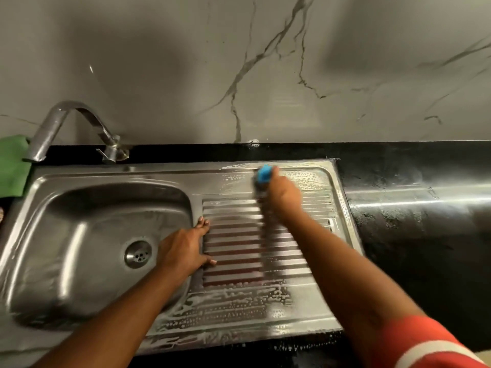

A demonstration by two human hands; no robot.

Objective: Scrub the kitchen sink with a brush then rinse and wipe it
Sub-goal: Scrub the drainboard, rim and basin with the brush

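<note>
Seemingly gripped in right hand [283,194], brush [265,174] lies beyond flat left hand [182,251]

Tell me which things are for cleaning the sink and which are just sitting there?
For the job: blue brush gripped in the right hand; soapy sink; tap, for rinsing; green cloth, likely for wiping; left hand resting on the drainboard.
Just there: black countertop; marble wall.
</note>
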